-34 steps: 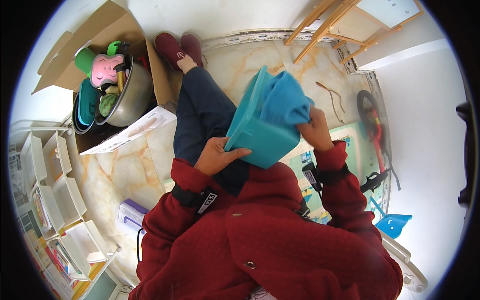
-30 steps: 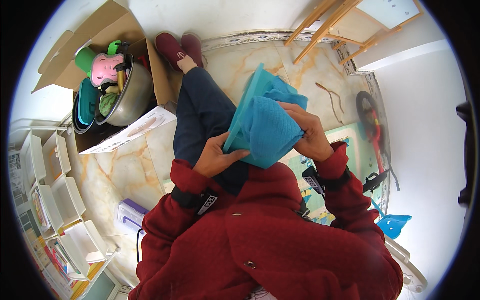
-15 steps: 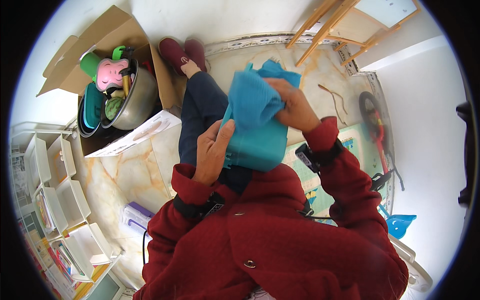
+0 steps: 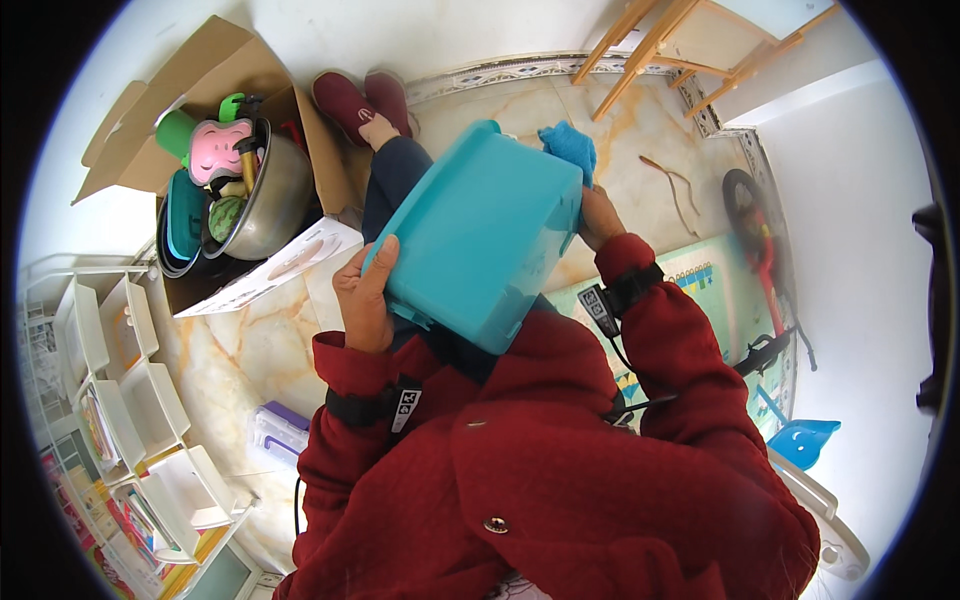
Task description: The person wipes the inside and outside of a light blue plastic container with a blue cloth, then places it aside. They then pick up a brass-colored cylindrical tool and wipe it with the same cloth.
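Tilted over my lap is a teal plastic box [image 4: 480, 230], one broad smooth side facing up. My left hand [image 4: 366, 297] grips its left edge, the thumb on top. At the opposite side my right hand [image 4: 601, 217] holds the box's edge, its fingers mostly hidden behind the plastic. A crumpled blue cloth [image 4: 571, 147] sticks out beyond the box's far right corner, right by my right hand; whether the fingers pinch it is hidden.
An open cardboard box [image 4: 330, 165] at far left holds a steel bowl [image 4: 288, 195] and toys. White shelf bins [image 4: 150, 410] stand at left, near a purple-lidded case [image 4: 280, 432]. A wooden easel [image 4: 640, 60], a red balance bike [image 4: 765, 265] and a blue dustpan [image 4: 803, 442] are on the right.
The cloth has come off the near part of the box and now shows only at its far right. My right hand has moved down to the box's edge, and the box has turned and risen.
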`<move>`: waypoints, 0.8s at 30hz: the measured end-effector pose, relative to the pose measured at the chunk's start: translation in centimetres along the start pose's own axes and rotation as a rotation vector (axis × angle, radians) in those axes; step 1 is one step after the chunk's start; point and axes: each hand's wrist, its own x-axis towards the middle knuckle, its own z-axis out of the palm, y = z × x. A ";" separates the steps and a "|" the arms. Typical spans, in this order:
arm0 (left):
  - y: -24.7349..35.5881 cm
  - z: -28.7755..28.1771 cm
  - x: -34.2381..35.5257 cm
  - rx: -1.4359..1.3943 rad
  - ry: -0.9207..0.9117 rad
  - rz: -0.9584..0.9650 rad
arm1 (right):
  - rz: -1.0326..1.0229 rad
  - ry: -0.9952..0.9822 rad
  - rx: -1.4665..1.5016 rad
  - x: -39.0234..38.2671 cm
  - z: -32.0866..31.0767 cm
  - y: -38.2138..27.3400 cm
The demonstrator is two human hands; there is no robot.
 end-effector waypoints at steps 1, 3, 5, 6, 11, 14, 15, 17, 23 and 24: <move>0.1 -0.1 0.1 -0.006 0.012 0.004 | 0.000 -0.012 0.029 -0.4 -0.6 0.9; 0.1 0.0 0.3 -0.047 0.012 0.007 | 0.049 0.068 0.126 -1.0 -1.3 2.2; 0.1 0.2 0.7 -0.069 0.044 -0.010 | 0.116 0.132 0.214 -1.6 -2.1 2.9; 0.2 0.1 0.9 -0.097 0.032 -0.003 | 0.140 0.154 0.216 -2.0 -2.6 2.7; 0.1 0.2 1.9 -0.151 0.092 -0.044 | -0.216 0.256 0.441 -2.5 -3.2 -1.6; -0.4 0.8 2.1 -0.223 0.124 -0.037 | -0.418 0.238 0.192 -3.4 -0.5 -4.7; -0.6 1.0 2.2 -0.257 0.129 -0.026 | -0.457 0.252 0.078 -3.9 0.9 -5.4; -0.9 1.2 2.3 -0.251 0.155 -0.045 | -0.552 0.114 0.025 -5.5 4.5 -5.3; -0.3 0.0 3.3 -0.239 0.123 -0.084 | -0.873 -0.276 -0.489 -10.4 9.3 -3.5; -0.2 -0.1 3.3 -0.199 0.135 -0.105 | -0.886 -0.320 -0.622 -10.1 8.8 -3.9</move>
